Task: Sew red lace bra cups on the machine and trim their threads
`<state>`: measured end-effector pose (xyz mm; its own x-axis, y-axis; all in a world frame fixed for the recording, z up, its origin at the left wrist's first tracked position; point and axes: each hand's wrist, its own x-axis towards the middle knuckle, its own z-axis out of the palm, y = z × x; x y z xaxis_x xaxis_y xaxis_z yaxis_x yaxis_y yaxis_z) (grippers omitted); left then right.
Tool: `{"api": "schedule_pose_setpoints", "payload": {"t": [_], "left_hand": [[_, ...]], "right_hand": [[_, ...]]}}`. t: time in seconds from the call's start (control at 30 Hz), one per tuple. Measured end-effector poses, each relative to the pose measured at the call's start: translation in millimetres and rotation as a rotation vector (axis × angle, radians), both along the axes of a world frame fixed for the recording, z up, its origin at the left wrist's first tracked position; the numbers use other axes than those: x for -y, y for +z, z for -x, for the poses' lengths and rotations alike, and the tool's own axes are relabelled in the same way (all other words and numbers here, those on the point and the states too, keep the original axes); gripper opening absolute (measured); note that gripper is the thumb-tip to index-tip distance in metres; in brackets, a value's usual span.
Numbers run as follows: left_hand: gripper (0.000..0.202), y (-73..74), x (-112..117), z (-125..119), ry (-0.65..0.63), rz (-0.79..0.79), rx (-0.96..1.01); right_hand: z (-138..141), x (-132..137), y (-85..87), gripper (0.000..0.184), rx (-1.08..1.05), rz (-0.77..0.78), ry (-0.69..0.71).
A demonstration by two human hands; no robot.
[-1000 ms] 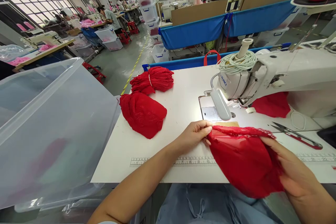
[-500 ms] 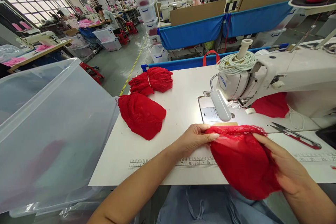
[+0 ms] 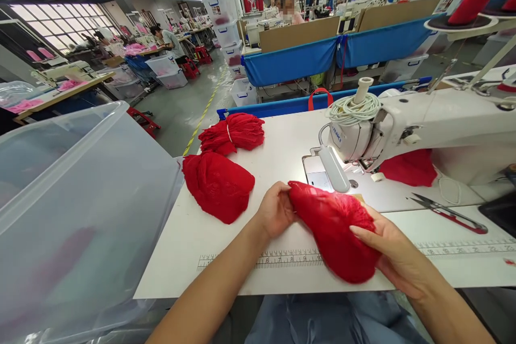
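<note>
Obs., head view: I hold a red lace piece (image 3: 332, 226) between both hands, low over the near part of the white sewing table (image 3: 282, 161), just in front of the needle plate. My left hand (image 3: 276, 209) is closed on the piece's left tip, thumb and fingers pinched over the fabric. My right hand (image 3: 393, 250) cups the piece from the right and below, fingers (image 3: 365, 233) spread across its top surface and curled onto it; the cloth is bunched into a rounded, folded mound between the two hands, its lower edge lying over the printed ruler strip (image 3: 290, 260) along the table's front edge. To the left of my left hand, near but apart, sits a stack of red lace pieces (image 3: 217, 185); behind that, a tied bundle of red fabric (image 3: 234, 131) with a pale band around its middle. The white sewing machine (image 3: 423, 123) stands to the right rear, a coil of white cord (image 3: 353, 109) on its head, its lamp lighting the plate. More red fabric (image 3: 409, 167) lies under the machine arm. Thread snips with red handles (image 3: 447, 213) lie on the table to the right of my right hand, well clear of it. A clear plastic bin (image 3: 76, 215) fills the left side, against the table's left edge
</note>
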<state>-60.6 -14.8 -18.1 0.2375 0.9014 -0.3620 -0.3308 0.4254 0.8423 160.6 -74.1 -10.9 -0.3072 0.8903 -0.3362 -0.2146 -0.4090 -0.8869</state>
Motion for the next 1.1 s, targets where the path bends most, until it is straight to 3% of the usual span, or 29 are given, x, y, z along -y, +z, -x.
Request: {"api": "schedule_pose_setpoints", "payload": {"t": [0.07,0.13,0.17,0.23,0.3,0.33,0.4,0.47,0.53,0.6,0.7,0.83,0.93,1.1], "left_hand": [[0.03,6.9,4,4,0.001,-0.054,-0.068],[0.024,16.0,11,2,-0.008,-0.222,-0.165],[0.032,20.3,15,0,-0.067,-0.319,-0.198],[0.053,27.2,22,-5,-0.358,-0.427,-0.223],[0.048,31.4,27,-8,-0.681,-0.33,-0.213],[0.043,32.9,29,-7,-0.735,-0.242,-0.196],[0.042,35.1,32,-4,-0.587,-0.093,-0.121],[0.043,35.9,37,0,-0.293,-0.006,0.029],[0.042,33.6,45,1,-0.141,0.043,0.144],[0.043,28.2,57,-3,-0.172,0.043,0.169],[0.04,20.4,71,-11,-0.327,-0.084,0.062],[0.039,24.3,73,-11,-0.517,-0.227,-0.002],[0.053,31.4,66,-10,-0.401,-0.166,0.083],[0.042,29.3,52,-25,-0.097,-0.002,0.107]], "right_hand": [[1,2,8.5,0.044,0.143,-0.056,0.093],[1,3,17.6,0.031,0.267,-0.157,0.268],[1,3,21.6,0.025,0.311,-0.21,0.356],[1,1,26.4,0.019,0.323,-0.266,0.484],[-1,-5,25.4,0.026,0.236,-0.236,0.473],[-2,-9,22.5,0.034,0.173,-0.205,0.41],[-6,-15,13.6,0.045,0.101,-0.163,0.184],[-8,-17,3.8,0.052,0.138,-0.152,-0.04],[-5,-13,-2.8,0.063,0.172,-0.101,-0.102],[2,-3,-4.3,0.069,0.11,-0.061,-0.02],[16,11,-1.4,0.058,-0.009,-0.082,0.058],[22,15,-2.3,0.04,0.095,-0.167,-0.067],[18,10,-5.8,0.043,0.179,-0.191,-0.168],[18,8,-6.4,0.045,0.133,-0.15,-0.207]]}}
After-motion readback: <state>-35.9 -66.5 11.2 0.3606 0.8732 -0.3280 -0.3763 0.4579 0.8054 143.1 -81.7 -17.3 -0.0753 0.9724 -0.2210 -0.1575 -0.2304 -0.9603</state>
